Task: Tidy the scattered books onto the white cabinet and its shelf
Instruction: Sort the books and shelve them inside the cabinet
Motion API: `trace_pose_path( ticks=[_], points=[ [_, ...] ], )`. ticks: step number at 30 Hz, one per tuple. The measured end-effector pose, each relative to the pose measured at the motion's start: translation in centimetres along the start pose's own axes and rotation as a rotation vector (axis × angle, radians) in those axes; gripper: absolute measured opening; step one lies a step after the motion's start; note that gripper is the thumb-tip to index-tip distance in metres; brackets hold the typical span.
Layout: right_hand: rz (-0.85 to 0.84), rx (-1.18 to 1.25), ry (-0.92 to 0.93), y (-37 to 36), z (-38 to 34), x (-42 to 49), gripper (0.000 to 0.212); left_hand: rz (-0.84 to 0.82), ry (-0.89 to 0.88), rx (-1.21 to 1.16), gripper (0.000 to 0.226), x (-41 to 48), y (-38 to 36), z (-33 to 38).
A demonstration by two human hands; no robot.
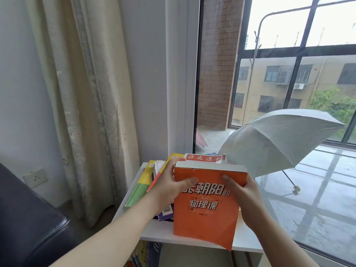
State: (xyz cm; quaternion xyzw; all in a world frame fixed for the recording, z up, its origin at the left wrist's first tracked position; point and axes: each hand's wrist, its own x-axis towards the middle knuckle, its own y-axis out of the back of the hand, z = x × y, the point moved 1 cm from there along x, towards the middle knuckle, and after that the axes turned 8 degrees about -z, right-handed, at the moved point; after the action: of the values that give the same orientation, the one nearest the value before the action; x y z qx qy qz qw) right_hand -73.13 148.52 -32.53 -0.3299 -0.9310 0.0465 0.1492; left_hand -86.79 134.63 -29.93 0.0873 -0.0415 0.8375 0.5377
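Hands [169,186] [245,191] grip orange book [204,222] titled 朝阳的物理课.

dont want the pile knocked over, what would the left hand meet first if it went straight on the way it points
The left hand grips the orange book; straight on along its forearm's line, it would probably meet the red-titled book lying just behind first. Depth is unclear.

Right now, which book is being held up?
The orange book, gripped by the left hand and right hand. The yellow-green book and red book lie piled on the white cabinet.
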Motion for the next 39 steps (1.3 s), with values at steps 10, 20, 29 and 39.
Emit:
trace_pose_path(
  ticks=[10, 20, 29, 39],
  points=[
    [-0.119, -0.081, -0.164, 0.6, 2.6, -1.1, 0.068, 0.041, 0.07, -0.012, 0.049, 0.5, -0.9, -2.5],
    [-0.086, -0.182, -0.295, 1.4, 5.9, -2.3, 0.045, -0.067, 0.241, 0.309, 0.032, -1.5, -0.6, -6.7],
    [0.018, -0.351, -0.306, 1.5, 7.5, -4.5, 0.03, 0.044, 0.252, 0.352, 0.029, -2.1, -0.6, -7.9],
    [0.09, -0.142, -0.226, -0.7, 1.8, 1.1, 0.027, 0.252, 0.204, 0.133, 0.042, 2.0, 1.5, -2.2]
  ],
)
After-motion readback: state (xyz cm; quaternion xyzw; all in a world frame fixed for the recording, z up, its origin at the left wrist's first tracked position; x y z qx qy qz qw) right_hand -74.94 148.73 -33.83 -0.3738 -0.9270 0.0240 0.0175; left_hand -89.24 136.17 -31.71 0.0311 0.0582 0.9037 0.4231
